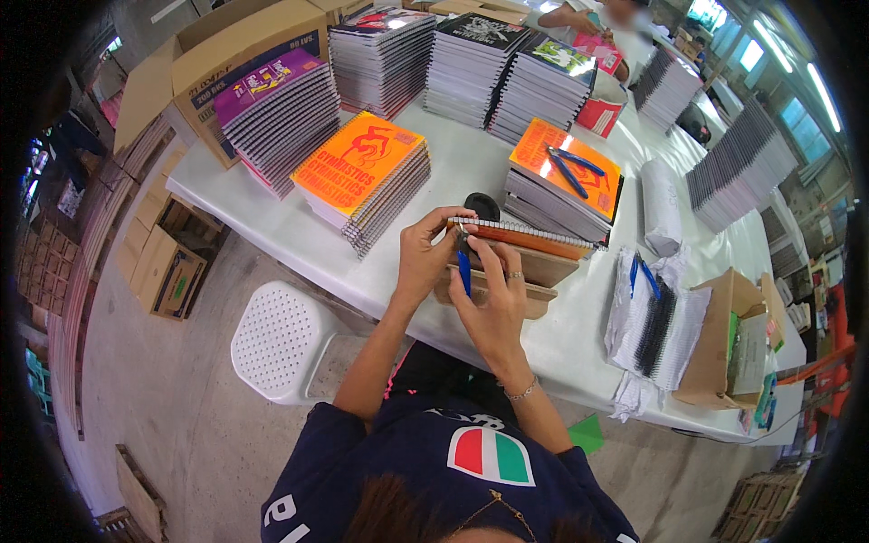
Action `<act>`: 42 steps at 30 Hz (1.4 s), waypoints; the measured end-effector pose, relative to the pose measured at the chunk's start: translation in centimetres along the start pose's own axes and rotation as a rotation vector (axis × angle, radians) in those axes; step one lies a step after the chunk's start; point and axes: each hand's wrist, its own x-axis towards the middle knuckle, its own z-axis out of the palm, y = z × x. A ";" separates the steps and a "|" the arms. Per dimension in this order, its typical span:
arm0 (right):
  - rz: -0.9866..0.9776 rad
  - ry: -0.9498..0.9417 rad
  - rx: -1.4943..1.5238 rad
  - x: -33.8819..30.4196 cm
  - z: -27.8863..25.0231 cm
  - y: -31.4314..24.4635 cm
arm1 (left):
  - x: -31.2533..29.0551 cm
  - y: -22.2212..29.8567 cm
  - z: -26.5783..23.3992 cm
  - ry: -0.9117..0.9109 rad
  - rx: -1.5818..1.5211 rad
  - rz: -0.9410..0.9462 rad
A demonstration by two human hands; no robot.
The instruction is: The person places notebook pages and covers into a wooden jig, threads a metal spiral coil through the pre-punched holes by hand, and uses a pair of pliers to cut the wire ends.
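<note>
Dark hair (389, 509) is hanging over a navy shirt (398, 452) — beyond, the left hand (424, 258) is pinching one end of a spiral notebook (532, 241) at the counter (566, 339) — the right hand (496, 303) is gripping blue-handled pliers (464, 270).

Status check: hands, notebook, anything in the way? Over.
Right hand holding blue-handled pliers at coil end. Left hand at same end. Spiral notebook on edge, coil up, behind brown boards. Black round object just beyond; nothing seen blocking.

Navy-blue, short-sleeved shirt (398, 443) with a red, white and green shield (491, 455) at six o'clock; silvery chain bracelet (523, 394) (thin) at five o'clock.
</note>
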 end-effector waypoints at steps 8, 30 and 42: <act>0.146 -0.081 0.223 0.2 0.7 -0.7 | -0.5 0.0 0.2 0.036 0.041 0.034; 0.359 -0.054 -0.477 -8.7 -12.0 14.4 | 4.2 3.5 -1.3 0.133 0.299 0.228; 0.400 -0.110 -0.476 -8.4 -11.8 14.1 | 23.8 10.1 -8.1 -0.598 1.185 0.344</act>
